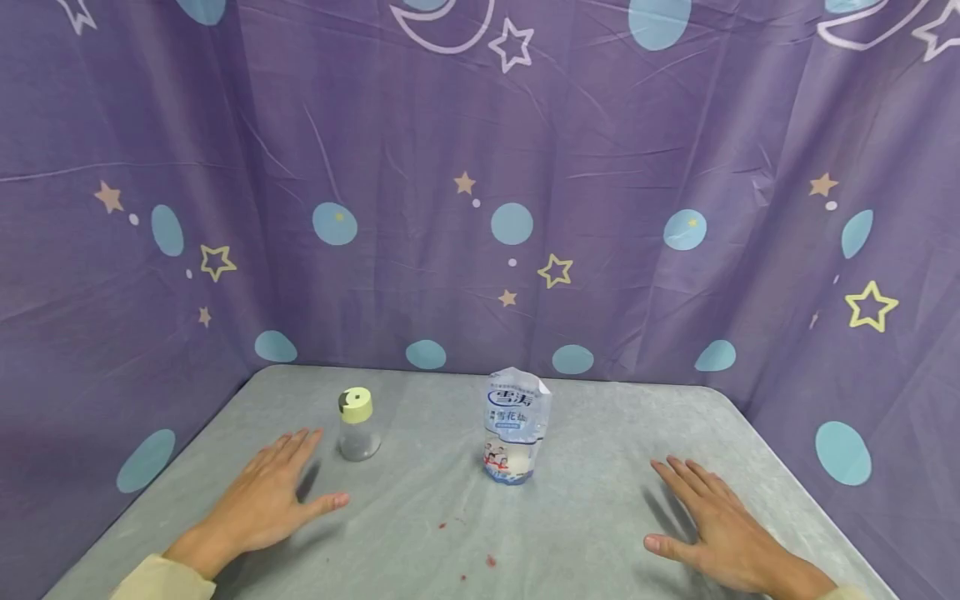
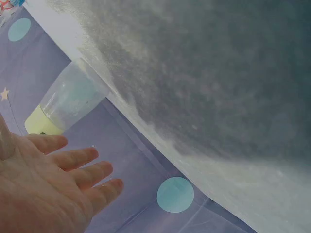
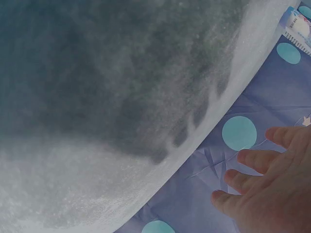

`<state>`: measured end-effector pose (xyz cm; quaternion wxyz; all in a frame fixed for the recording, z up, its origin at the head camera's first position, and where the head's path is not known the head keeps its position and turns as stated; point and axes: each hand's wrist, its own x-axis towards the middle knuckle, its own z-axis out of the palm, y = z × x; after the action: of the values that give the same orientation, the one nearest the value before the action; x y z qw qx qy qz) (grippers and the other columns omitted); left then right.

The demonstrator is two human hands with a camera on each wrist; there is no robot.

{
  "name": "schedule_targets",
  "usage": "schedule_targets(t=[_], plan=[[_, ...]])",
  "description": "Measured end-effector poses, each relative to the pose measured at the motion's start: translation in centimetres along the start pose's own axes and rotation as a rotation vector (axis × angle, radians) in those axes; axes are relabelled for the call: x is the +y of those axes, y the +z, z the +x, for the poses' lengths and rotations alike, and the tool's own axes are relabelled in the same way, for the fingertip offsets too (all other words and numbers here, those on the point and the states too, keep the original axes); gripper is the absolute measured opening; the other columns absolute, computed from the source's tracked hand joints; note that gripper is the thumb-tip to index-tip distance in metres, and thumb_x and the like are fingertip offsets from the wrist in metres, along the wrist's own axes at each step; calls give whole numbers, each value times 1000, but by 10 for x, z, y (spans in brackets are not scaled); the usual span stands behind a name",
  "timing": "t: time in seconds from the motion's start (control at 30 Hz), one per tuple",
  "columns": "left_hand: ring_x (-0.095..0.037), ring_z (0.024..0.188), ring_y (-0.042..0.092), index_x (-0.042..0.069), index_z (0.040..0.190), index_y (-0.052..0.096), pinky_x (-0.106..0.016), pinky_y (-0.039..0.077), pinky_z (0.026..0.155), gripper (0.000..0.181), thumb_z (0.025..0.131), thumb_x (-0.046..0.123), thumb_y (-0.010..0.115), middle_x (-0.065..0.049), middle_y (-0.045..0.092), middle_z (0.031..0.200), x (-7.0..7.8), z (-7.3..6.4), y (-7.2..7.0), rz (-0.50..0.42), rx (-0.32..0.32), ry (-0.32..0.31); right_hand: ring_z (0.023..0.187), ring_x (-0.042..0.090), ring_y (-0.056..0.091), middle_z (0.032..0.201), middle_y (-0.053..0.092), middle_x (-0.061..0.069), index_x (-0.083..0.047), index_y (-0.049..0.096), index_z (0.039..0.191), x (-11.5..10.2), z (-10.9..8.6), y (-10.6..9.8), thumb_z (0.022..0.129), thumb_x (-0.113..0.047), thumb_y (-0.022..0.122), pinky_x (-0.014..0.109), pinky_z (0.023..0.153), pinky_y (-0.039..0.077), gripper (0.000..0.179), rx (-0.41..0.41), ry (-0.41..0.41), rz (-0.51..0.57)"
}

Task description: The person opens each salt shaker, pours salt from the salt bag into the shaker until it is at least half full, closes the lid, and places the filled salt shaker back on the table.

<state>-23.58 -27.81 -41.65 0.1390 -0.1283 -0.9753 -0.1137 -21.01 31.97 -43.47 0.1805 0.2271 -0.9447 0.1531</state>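
My left hand is held over the left of the table with fingers straight and thumb spread, holding nothing. Just beyond its fingertips stands a small clear jar with a pale yellow lid; the left wrist view shows the jar apart from the fingers. A blue and white pouch with printed Chinese characters stands upright near the middle. My right hand hovers at the right, fingers extended and holding nothing. In the right wrist view the pouch is partly cut off at the top corner.
A grey cloth-like cover lies on the table. Small reddish spots mark its front middle. Purple curtains with stars, moons and blue dots enclose the back and both sides.
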Motion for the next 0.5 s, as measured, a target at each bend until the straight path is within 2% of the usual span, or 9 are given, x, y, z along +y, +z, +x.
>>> schedule_targets(t=[0.1,0.23,0.3,0.5], plan=[[-55,140,35,-5,155,35,-67,26,112,111,84,77,63,-34,40,153,1,2,0,-13,10,-4,142,48,35,157,43,19,-20,40,158,-1,0,-1,85,-55,78,42,124,3,89,-15,12,19],[-54,140,37,-6,154,35,-66,27,112,111,85,76,63,-33,41,153,2,6,1,-43,17,-19,143,49,33,158,41,19,-22,38,159,-3,1,-1,86,-53,77,60,117,16,88,-38,35,50],[-54,139,38,-7,154,35,-67,29,111,110,86,76,63,-33,41,153,2,9,1,-58,17,-29,143,49,33,158,41,18,-23,38,159,-4,1,-2,86,-53,78,64,112,21,88,-37,38,53],[-53,137,42,-7,153,36,-67,33,109,108,87,73,65,-32,44,151,3,14,2,-92,42,-37,142,47,35,157,44,17,-23,40,158,-6,1,-1,83,-55,80,66,104,28,91,-22,16,38]])
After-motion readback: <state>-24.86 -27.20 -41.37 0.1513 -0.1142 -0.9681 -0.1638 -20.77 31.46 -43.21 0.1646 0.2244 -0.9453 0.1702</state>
